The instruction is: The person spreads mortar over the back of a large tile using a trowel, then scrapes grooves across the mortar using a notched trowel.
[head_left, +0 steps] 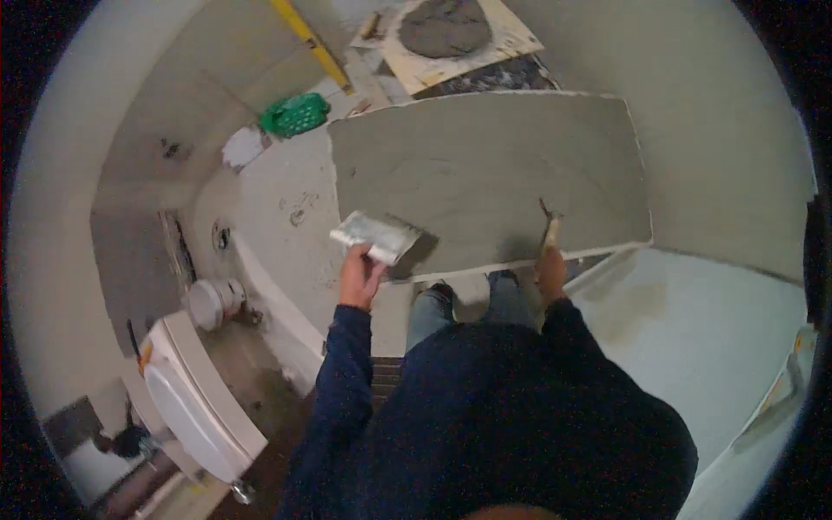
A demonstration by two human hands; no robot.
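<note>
My left hand (pixel 357 276) is closed round the near edge of a flat rectangular trowel (pixel 377 236), pale and smeared with grey. It is held above the front left part of a wide rectangular surface (pixel 485 165) coated with smooth grey mortar. My right hand (pixel 550 273) grips the light handle of a small hand trowel (pixel 551 227) at the front edge of that surface. The small trowel's thin dark metal end points away from me over the mortar. Its exact blade shape is hard to make out.
Beyond the coated surface, a board (pixel 511 35) bears a mound of mortar (pixel 445 28). A yellow spirit level (pixel 312 45) leans near a green mesh basket (pixel 295 114). White fixtures (pixel 204 394) stand to the left, a white panel (pixel 693 329) to the right, with walls around.
</note>
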